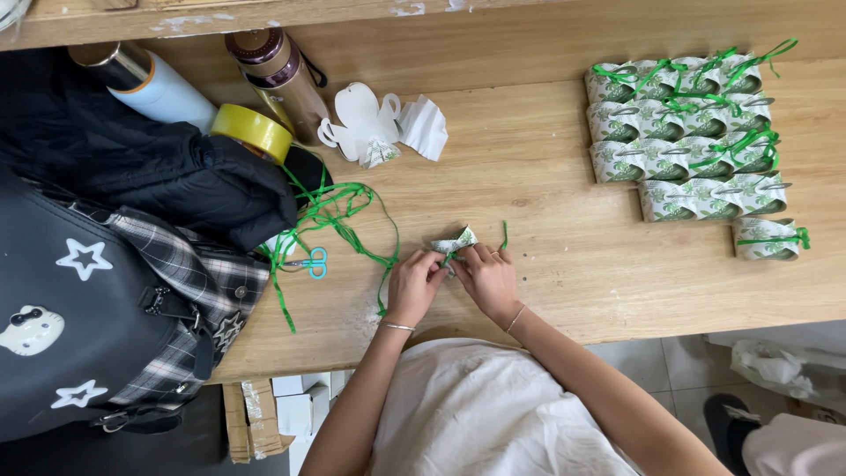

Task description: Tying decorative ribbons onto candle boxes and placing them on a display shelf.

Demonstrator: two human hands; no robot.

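Note:
My left hand [412, 284] and my right hand [487, 278] meet over a small white-and-green patterned paper box [456, 241] on the wooden table [546, 256]. Both hands pinch the box and the green ribbon [504, 235] tied at it, one ribbon end sticking up to the right. Loose green ribbon [339, 216] trails left across the table from my left hand. Small scissors with light blue handles [313, 262] lie beside it.
Several finished ribboned boxes [692, 132] lie in rows at the right. Flat white cut-outs [370, 128] lie at the top middle. A yellow tape roll [253, 130], two bottles [282, 75], a dark jacket [150, 163] and a black bag [88, 300] crowd the left.

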